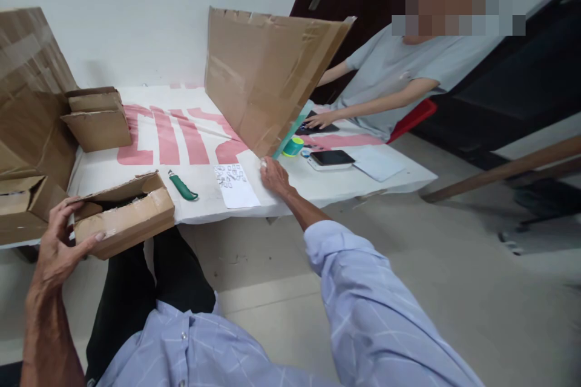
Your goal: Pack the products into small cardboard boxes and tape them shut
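On the left, my left hand (pixel 61 242) grips the end of a small open cardboard box (pixel 131 217), thumb on its near side and fingers at the far side. The box tilts over the table's front edge; its dark inside is mostly hidden. My right hand (pixel 275 176) is at the bottom corner of an upright cardboard sheet (pixel 272 72), its fingers curled together. Something small and whitish shows at the fingertips, too small to name. Between my hands lie a green-handled folding knife (pixel 183 185) and a white paper (pixel 236 186) with small drawn shapes.
Large cardboard boxes (pixel 31 103) and a smaller one (pixel 97 121) stand at the left. Right of the sheet are a green tape roll (pixel 293 146), a black phone (pixel 332 158) on a white box, and papers (pixel 379 161). Another person's hand (pixel 320 121) reaches behind the sheet.
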Demonstrator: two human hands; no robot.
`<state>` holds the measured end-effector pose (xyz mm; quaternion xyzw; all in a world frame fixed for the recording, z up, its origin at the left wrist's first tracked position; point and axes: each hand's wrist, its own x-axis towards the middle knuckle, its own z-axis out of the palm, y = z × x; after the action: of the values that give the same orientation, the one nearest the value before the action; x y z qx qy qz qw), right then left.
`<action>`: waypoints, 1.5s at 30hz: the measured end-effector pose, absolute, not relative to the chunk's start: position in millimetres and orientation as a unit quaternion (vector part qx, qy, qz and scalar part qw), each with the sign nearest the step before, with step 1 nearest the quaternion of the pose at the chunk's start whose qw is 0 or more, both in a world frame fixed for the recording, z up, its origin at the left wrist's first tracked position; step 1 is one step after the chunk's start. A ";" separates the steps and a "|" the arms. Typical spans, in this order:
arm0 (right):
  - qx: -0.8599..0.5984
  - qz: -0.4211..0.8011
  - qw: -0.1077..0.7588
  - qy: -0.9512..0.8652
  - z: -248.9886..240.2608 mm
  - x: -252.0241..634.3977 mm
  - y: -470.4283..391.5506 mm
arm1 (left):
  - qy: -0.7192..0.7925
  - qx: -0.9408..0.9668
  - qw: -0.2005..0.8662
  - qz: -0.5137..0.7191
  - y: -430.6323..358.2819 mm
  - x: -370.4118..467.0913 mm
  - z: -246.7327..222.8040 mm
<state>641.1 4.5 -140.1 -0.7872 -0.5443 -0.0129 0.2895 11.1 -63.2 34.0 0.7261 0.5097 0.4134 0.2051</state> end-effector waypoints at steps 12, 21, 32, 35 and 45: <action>-0.756 0.171 0.470 -0.422 -110.0 635.8 10.9 | 0.518 0.720 0.186 0.422 -58.1 11.7 28.9; -0.590 0.374 0.616 -0.365 -64.9 580.5 -7.5 | 0.485 0.733 0.169 0.446 -28.2 5.7 19.9; -0.342 0.552 0.631 -0.424 8.8 443.2 -81.5 | 0.440 0.783 0.091 0.430 -14.4 10.5 9.5; -0.324 0.574 0.611 -0.438 18.8 411.2 -103.0 | 0.445 0.783 0.095 0.425 -8.4 8.9 5.7; -0.364 0.559 0.546 -0.507 -5.4 316.6 -142.9 | 0.377 0.780 0.185 0.463 -116.7 82.5 43.5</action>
<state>316.6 -142.9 -5.4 -0.3640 -0.5066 0.5593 0.5460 82.5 -116.7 43.5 0.7805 0.3766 0.4633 0.1855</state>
